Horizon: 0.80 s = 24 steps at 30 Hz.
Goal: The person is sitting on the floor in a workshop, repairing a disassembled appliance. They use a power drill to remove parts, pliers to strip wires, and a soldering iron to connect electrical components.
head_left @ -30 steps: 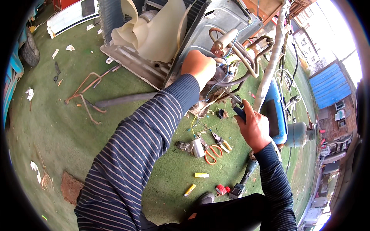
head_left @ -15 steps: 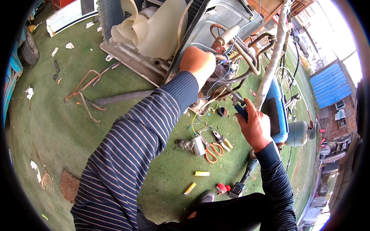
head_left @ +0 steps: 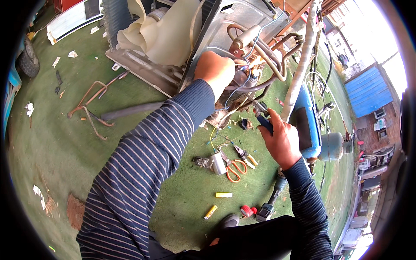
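A dismantled air-conditioner unit (head_left: 234, 26) lay tipped on the green turf (head_left: 65, 143), its grey metal casing open and a cream fan blade (head_left: 160, 37) showing at its left. Copper pipes (head_left: 268, 56) and blue wires looped out of the open side, just beside the left hand (head_left: 214, 69). That hand was closed in a fist among the wiring, pressed against the casing; what it gripped inside the fingers could not be told.

A white wrapped hose (head_left: 303, 56) ran upward past a blue cylinder (head_left: 305, 125) standing at the right. The right hand (head_left: 281, 138) was below and to the right of the pipes, apart from the left hand, fingers clamped round the dark blue handle of a tool (head_left: 262, 115) whose metal tip pointed up toward the tubing.

On the turf between the forearms lay orange-handled scissors (head_left: 235, 167), small pliers (head_left: 245, 156) just beside them, and a silver capacitor (head_left: 218, 164). Nearer the knees lay two yellow pieces (head_left: 223, 195) and a red-capped item (head_left: 248, 211). Bent copper tubing (head_left: 93, 106) lay well apart at the left.
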Motion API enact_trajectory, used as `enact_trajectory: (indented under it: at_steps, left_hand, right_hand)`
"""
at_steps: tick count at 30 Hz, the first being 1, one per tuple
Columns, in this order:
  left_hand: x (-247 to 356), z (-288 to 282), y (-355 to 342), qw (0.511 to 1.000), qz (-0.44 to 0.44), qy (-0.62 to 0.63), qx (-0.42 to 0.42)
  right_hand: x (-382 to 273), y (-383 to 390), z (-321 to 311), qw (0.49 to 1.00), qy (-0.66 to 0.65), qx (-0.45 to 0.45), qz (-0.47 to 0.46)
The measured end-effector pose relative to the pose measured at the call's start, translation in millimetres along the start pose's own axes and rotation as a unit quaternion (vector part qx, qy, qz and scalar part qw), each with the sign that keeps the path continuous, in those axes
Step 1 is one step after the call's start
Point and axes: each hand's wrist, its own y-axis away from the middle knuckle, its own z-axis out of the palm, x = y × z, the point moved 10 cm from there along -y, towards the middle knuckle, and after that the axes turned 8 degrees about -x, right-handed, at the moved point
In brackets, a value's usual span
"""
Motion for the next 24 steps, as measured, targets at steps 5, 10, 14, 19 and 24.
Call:
enact_trajectory:
  at_steps: [5, 10, 14, 19, 24]
  left_hand:
    - [-11, 21, -13, 0.999, 0.026, 0.022, 0.009]
    - [-17, 20, -22, 0.999, 0.026, 0.028, 0.018]
    - [-16, 26, -24, 0.998, 0.035, 0.046, 0.006]
    - [-13, 26, -27, 0.997, 0.059, 0.055, -0.013]
    - [-17, 25, -30, 0.996, 0.057, 0.066, -0.014]
  right_hand:
    - [12, 5, 2, 1.000, 0.003, -0.001, 0.010]
    - [13, 3, 4, 0.999, 0.003, -0.027, 0.041]
    - [11, 6, -1, 1.000, 0.004, -0.008, 0.005]
    - [10, 5, 1, 1.000, 0.005, -0.004, -0.001]
    - [9, 4, 4, 1.000, -0.005, -0.008, -0.002]
